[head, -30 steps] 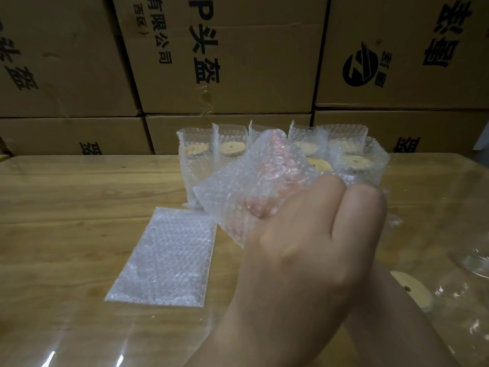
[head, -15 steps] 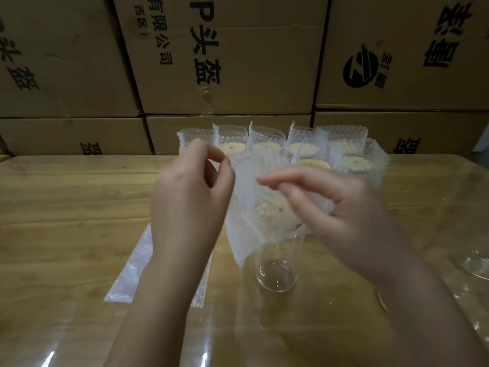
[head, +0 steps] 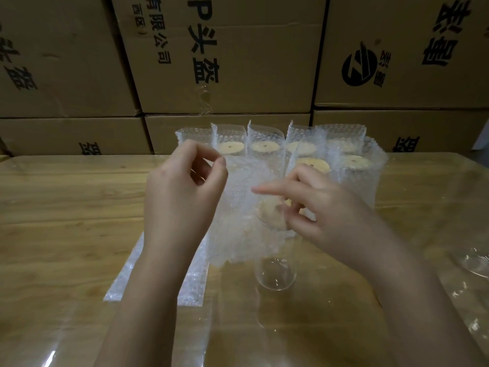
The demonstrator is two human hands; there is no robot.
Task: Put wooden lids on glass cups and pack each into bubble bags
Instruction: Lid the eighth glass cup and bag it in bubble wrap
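A clear glass cup (head: pixel 275 274) stands upright on the table with a round wooden lid (head: pixel 272 217) on top. A bubble bag (head: pixel 243 207) hangs over its upper half, and the cup's base shows below the bag. My left hand (head: pixel 180 197) pinches the bag's upper left edge between thumb and fingertips. My right hand (head: pixel 317 207) holds the bag's right side at the lid, index finger stretched across the bag.
Several packed cups in bubble bags (head: pixel 264 149) stand in rows behind. A flat stack of bubble bags (head: pixel 127 282) lies at the left under my forearm. Another glass (head: pixel 476 263) sits at the right edge. Cardboard boxes (head: pixel 225 54) wall the table's far side.
A second ago one hand held the bag up close to the camera. Since then both hands have brought the bag onto the lidded cup and drawn it a little further down.
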